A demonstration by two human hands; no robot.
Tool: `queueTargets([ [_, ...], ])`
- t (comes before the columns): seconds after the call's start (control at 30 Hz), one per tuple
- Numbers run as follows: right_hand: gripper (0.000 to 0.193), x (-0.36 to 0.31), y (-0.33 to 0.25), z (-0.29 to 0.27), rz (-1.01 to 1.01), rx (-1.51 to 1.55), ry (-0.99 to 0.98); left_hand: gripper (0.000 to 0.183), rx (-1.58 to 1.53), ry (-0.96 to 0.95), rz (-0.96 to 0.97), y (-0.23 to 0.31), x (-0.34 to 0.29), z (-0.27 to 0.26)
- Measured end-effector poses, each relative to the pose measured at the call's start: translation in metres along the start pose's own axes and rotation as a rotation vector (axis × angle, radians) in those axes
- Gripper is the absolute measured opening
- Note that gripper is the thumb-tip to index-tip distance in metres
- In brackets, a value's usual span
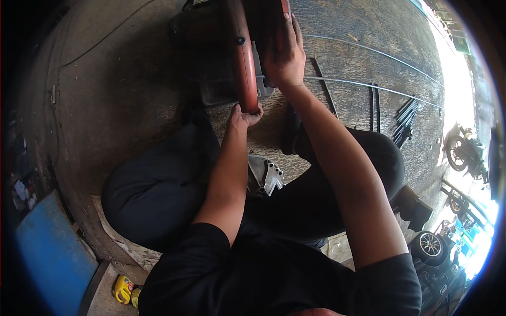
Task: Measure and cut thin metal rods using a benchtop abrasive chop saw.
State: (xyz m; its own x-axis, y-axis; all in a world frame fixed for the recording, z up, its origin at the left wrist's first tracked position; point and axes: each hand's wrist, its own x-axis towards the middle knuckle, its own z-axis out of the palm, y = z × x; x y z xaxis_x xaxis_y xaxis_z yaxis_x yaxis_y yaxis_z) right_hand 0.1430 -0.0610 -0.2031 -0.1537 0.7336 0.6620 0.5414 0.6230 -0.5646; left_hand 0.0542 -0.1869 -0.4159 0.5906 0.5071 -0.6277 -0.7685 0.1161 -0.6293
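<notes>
A large power tool, which looks like a cut-off saw, stands in front of me with a curved red handle [243, 63] and a grey base [217, 90]. My left hand [246, 115] is closed round the near end of that handle. On the tool's right side, my right hand [287, 58] lies with its fingers stretched out against a dark and red part, partly hidden by the hand. A thin metal rod [379, 87] runs from beside the base out to the right. The tool's far end is cut off by the picture's top edge.
Between my bent legs lies a silver metal piece with several holes [274, 176]. Dark bars [406, 121] and another long rod [369, 47] lie at right. A cable [105, 42] crosses the far left floor. Beyond are a blue panel [52, 253], a yellow bottle [123, 288] and a motorcycle [464, 152].
</notes>
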Motion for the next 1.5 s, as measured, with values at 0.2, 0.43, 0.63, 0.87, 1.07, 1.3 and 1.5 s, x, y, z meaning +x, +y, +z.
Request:
queueTargets([
  [0.2, 0.059, 0.001, 0.000, 0.001, -0.034, -0.012, 0.004, 0.023, 0.338, 0.300, 0.824, -0.046, 0.029, -0.005],
  [0.43, 0.062, 0.016, -0.011, -0.013, 0.159, 0.119, -0.140, 0.020, 0.324, -0.220, 0.510, -0.043, -0.009, -0.026],
  [0.63, 0.060, 0.052, -0.014, -0.016, 0.060, 0.133, -0.097, 0.012, 0.531, -0.201, 0.573, -0.038, 0.002, -0.036],
  [0.87, 0.053, 0.072, -0.025, -0.021, 0.067, 0.126, -0.139, 0.018, 0.812, 0.154, 1.080, -0.052, 0.018, -0.030],
  [1.07, 0.050, 0.086, -0.034, -0.024, 0.040, 0.205, -0.120, 0.012, 0.933, 0.317, 1.242, -0.067, 0.017, -0.019],
  [1.3, 0.044, 0.124, -0.032, -0.020, 0.075, 0.097, -0.159, 0.015, 0.748, 0.222, 0.763, -0.062, -0.006, -0.004],
  [1.5, 0.042, 0.129, -0.034, -0.016, 0.084, 0.112, -0.081, 0.015, 0.951, 0.126, 0.783, -0.058, -0.002, -0.014],
])
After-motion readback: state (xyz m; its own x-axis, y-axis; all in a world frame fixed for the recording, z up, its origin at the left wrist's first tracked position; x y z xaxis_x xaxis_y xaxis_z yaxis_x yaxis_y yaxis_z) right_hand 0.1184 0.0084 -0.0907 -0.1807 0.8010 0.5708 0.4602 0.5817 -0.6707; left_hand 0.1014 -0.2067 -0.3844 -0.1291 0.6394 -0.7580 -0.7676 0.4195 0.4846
